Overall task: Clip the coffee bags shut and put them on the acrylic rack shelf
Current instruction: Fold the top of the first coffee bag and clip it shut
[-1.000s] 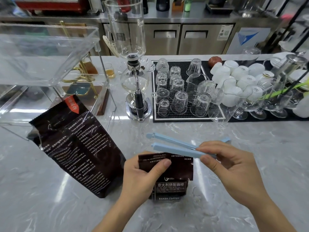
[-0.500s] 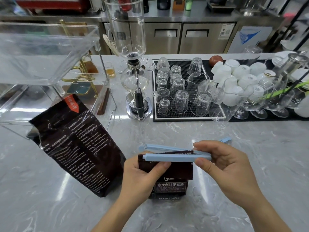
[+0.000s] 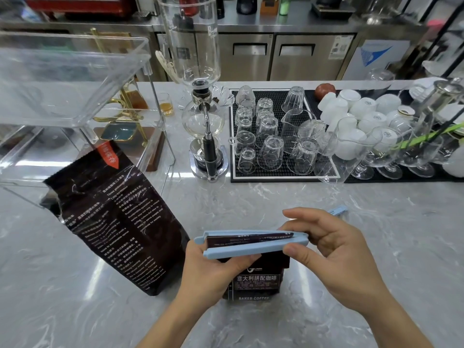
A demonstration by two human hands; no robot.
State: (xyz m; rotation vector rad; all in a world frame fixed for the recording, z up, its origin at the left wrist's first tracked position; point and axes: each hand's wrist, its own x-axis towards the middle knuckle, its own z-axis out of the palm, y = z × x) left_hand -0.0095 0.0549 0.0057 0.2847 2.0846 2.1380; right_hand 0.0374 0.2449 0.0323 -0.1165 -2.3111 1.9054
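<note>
At lower centre the left hand (image 3: 211, 267) steadies the small bag (image 3: 256, 280) while the right hand (image 3: 334, 249) pinches the clip (image 3: 251, 243) half-closed over its top; large bag (image 3: 118, 219), rack (image 3: 75, 79) remain

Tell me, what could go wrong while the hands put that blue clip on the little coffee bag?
The blue clip gapes at its left end, so the small coffee bag's folded top could slip out before the clip shuts. The left hand's thumb lies right under the clip and might get pinched when the right hand squeezes. The big coffee bag leans against the acrylic rack; a bump might topple it.
</note>
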